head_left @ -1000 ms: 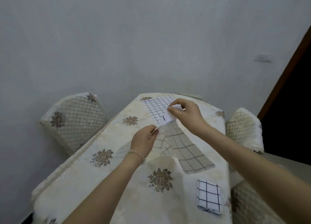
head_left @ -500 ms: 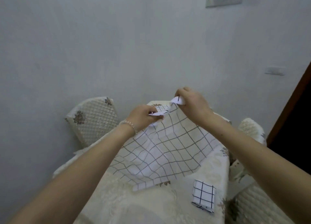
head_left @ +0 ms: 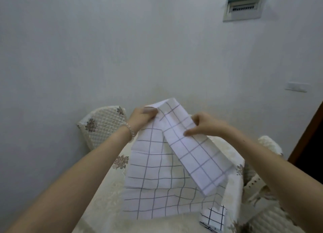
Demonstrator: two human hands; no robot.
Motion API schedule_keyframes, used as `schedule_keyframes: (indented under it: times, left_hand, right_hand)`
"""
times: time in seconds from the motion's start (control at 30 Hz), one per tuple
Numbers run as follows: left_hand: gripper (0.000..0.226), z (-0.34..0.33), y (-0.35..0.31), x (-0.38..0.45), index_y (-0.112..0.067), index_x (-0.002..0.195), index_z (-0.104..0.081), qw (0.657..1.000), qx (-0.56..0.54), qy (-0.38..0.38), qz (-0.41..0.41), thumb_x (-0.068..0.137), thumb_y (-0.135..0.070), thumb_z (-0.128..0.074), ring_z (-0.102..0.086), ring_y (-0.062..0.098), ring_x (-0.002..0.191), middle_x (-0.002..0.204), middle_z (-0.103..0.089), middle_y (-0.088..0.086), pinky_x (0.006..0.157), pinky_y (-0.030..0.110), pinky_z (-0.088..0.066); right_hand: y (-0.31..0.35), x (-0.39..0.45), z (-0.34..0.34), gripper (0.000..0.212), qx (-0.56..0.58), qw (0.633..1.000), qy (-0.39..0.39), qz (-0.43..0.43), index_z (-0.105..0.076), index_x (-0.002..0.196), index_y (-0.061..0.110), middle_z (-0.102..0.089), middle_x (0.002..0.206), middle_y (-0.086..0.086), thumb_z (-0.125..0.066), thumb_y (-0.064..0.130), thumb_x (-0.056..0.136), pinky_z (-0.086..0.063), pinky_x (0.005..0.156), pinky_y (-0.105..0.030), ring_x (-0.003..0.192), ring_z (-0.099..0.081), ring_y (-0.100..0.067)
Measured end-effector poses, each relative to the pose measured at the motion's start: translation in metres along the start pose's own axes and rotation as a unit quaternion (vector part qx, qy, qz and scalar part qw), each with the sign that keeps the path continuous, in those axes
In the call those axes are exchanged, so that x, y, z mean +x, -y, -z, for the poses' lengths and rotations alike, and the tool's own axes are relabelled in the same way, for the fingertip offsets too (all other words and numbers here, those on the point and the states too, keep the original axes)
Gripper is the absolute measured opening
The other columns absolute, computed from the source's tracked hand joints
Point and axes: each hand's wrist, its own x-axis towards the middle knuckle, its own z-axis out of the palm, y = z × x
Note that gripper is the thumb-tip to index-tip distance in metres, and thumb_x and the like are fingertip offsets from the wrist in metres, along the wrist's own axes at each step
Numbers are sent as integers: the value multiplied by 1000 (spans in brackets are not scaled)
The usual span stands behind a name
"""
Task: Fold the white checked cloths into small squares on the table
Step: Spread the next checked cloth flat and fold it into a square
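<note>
A white checked cloth (head_left: 157, 185) hangs in the air above the table (head_left: 104, 203), mostly unfolded. My left hand (head_left: 142, 116) grips its top left corner. My right hand (head_left: 204, 126) pinches a folded-over strip of the same cloth, which slants down to the right. A second checked cloth, folded into a small square (head_left: 212, 218), lies on the table at the near right, partly hidden by the hanging cloth.
The table has a cream floral cover. A quilted chair back (head_left: 103, 126) stands at the far left, another chair (head_left: 269, 145) at the right. A plain wall rises right behind the table, with a dark doorway (head_left: 311, 148) at the right edge.
Both hands have lifted the cloth off the table and opened it out. They moved apart, and the cloth now hangs between them with one strip folded over.
</note>
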Motion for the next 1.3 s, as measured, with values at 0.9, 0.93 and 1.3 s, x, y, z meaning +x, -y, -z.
schedule_keyframes:
  times: [0.9, 0.93, 1.3]
  left_hand:
    - [29, -4, 356, 124, -14, 64, -57, 906, 231, 162, 315, 91, -25, -58, -54, 24, 76, 78, -58, 9, 73, 27, -37]
    - [30, -8, 365, 124, -13, 62, -58, 905, 236, 172, 308, 90, -24, -58, -56, 25, 75, 75, -59, 8, 71, 27, -38]
    - [35, -32, 451, 141, -3, 97, -57, 914, 373, 102, 123, 81, -30, -70, -54, 35, 96, 99, -59, 19, 76, 40, -40]
  right_hand:
    - [-229, 145, -249, 27, 34, 947, -53, -315, -42, 71, 10, -45, 67, -2, -48, 14, 97, -25, 54, -32, 71, -45, -25]
    - [-235, 144, -259, 27, 25, 944, -58, -323, -42, 71, 11, -46, 68, -3, -48, 16, 97, -27, 54, -32, 71, -46, -26]
    - [-264, 169, -327, 29, -148, 890, -135, -410, -56, 114, 2, -58, 105, -20, -58, 15, 88, -43, 77, -41, 101, -53, -39]
